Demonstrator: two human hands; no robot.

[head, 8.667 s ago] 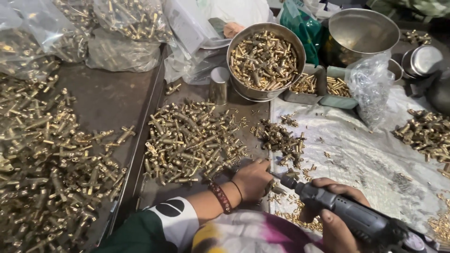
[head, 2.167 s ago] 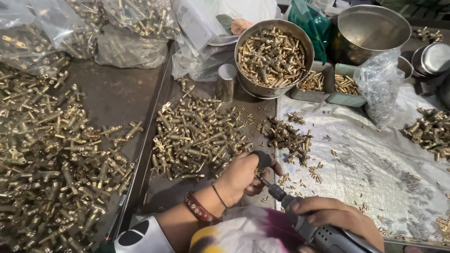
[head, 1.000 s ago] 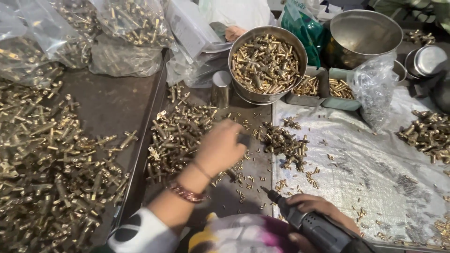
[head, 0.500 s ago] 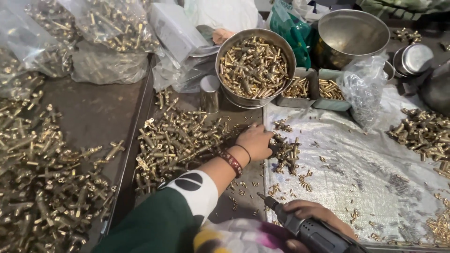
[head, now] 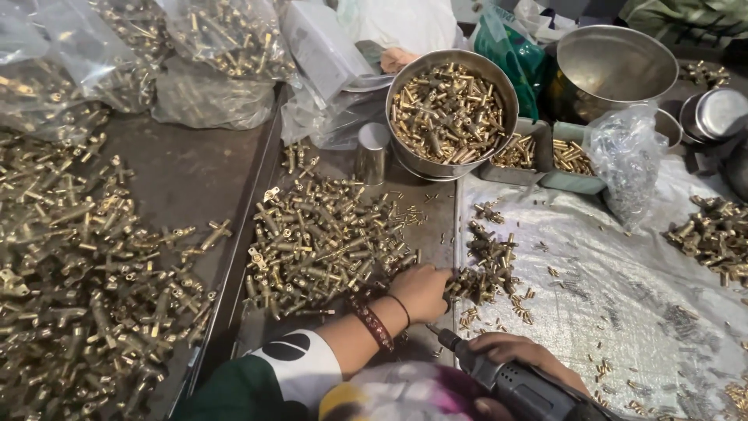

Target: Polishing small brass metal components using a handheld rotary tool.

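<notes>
**While your left hand digs, keep the driver parked**

As your left hand (head: 421, 290) curls closed over the small brass pile (head: 489, 265) on the plastic sheet (head: 623, 281), pinch out just 1 fitting. Your right hand (head: 523, 360) is wrapped around the power driver (head: 514, 386); hold its tip low, clear of your fingers.

Brass-gold fittings (head: 327, 242), grey-black drill (head: 522, 386), green bag (head: 506, 51), red bracelet (head: 372, 326)

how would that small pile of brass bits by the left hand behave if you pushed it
The small pile of brass pieces would likely scatter, since it lies loose with strays around it. The short round pieces could roll on the crinkled plastic sheet. As solid-looking metal, they are probably heavy for their size.
</notes>
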